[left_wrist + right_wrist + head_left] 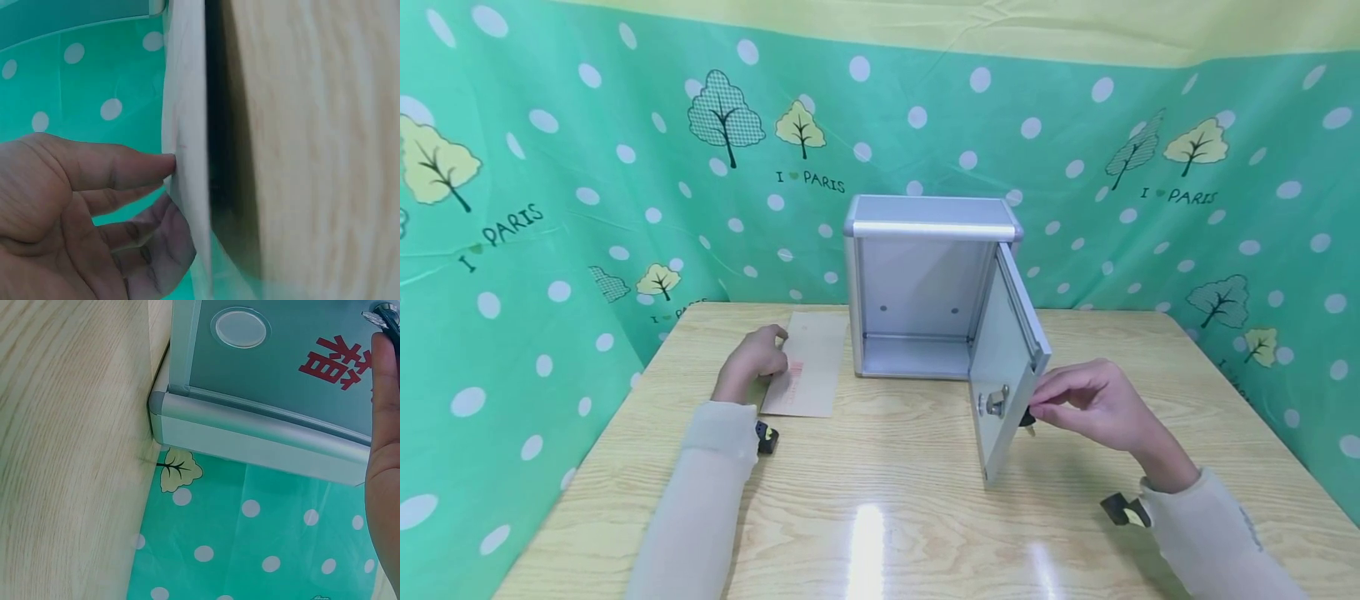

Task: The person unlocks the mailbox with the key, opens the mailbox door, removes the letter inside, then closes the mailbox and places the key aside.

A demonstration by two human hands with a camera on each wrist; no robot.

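Note:
A silver metal letter box (934,212) stands on the table, its door (1011,333) swung out toward me on the right. My right hand (1093,404) pinches the black head of a key (1027,419) on the door's outer face. In the right wrist view, metal key parts (375,319) show by the fingertips at the lock, near red characters. My left hand (752,358) pinches the left edge of a pale paper envelope (816,358) with red print, left of the box. The left wrist view shows the envelope (187,112) edge-on, lifted off the wood, between thumb and fingers.
Inside the door is a metal lock cam (995,402). The wooden table (820,500) runs back to a green polka-dot curtain (917,150) close behind the box. The door juts forward over the table between my hands. Small black devices (766,437) sit at both cuffs.

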